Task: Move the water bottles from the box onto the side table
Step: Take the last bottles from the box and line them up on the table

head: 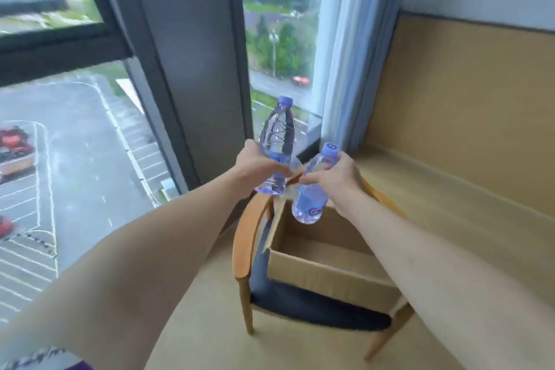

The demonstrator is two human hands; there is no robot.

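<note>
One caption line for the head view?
Left hand and right hand each hold a clear purple-capped water bottle above an open cardboard box.

The left hand (pixel 258 166) grips a clear plastic water bottle with a blue cap (pixel 277 141), held nearly upright. The right hand (pixel 336 180) grips a second, tilted bottle (pixel 312 189) above an open brown cardboard box (pixel 327 276). The box sits on a wooden armchair with a dark seat (pixel 246 237) beside a tall window (pixel 279 39).

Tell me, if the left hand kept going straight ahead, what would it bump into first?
Probably the window glass beyond the left hand and its bottle; nothing shows between, though depth is hard to judge.
</note>
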